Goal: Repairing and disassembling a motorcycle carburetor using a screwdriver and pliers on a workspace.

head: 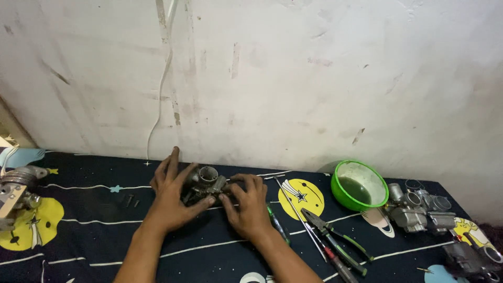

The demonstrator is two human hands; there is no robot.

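From the head view, the left hand (168,195) and right hand (248,206) have their fingers clamped on a small grey carburetor (205,184) resting on the dark patterned counter (94,230) near the wall. Small screws (131,200) lying loose beside it could likely roll away if nudged. Pliers (335,240), a screwdriver (277,224), a green bowl (360,185) and more carburetors (419,208) crowd the right.
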